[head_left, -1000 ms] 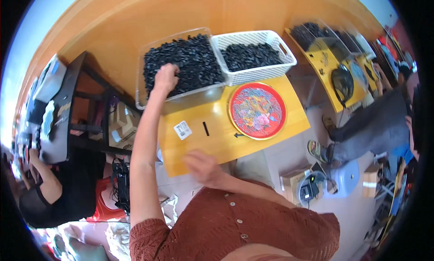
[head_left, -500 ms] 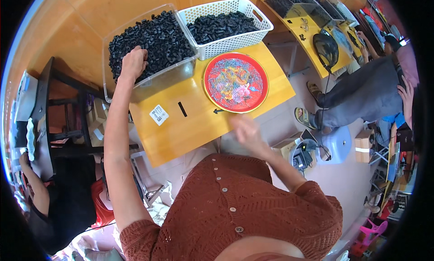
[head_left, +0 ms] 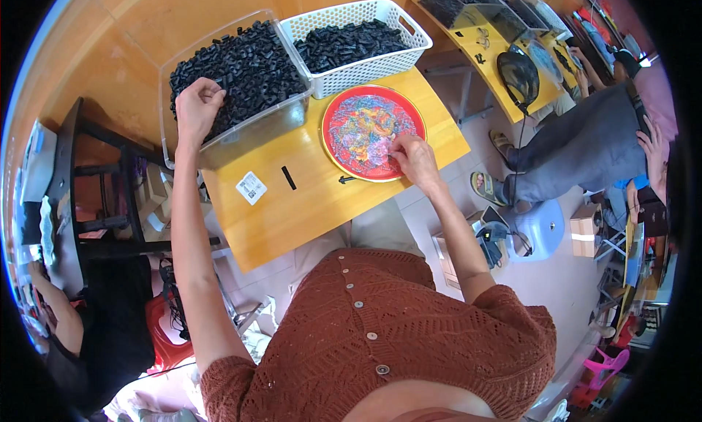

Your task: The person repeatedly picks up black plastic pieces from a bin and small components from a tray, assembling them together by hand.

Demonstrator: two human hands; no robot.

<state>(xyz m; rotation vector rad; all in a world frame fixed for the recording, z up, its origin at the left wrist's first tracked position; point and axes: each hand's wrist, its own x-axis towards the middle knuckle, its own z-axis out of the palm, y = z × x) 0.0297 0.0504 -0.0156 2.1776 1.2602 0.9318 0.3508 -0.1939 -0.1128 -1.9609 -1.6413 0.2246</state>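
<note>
My left hand [head_left: 197, 113] is over the left part of a clear plastic bin [head_left: 281, 113], at the heap of small black plastic parts [head_left: 252, 71]. Its thumb and fingers are pinched together; whatever they hold is too small to make out. On the right, my right hand [head_left: 417, 161] reaches into a round red tray [head_left: 328, 140] with a gold rim. Thin silvery pieces [head_left: 355, 122] lie scattered over the tray's flower pattern. The fingertips of that hand are closed at the tray's near right side, and I cannot see what is between them.
A white perforated basket [head_left: 373, 67] of black parts stands beside the bin. A black strip [head_left: 289, 178], a white label [head_left: 251, 188] and a small dark piece [head_left: 346, 179] lie on the yellow table [head_left: 292, 232]. A dark stool [head_left: 110, 173] stands left; a person's legs [head_left: 585, 148] are at right.
My right hand has moved from in front of the table edge up into the red tray. My left hand has shifted slightly left at the black parts.
</note>
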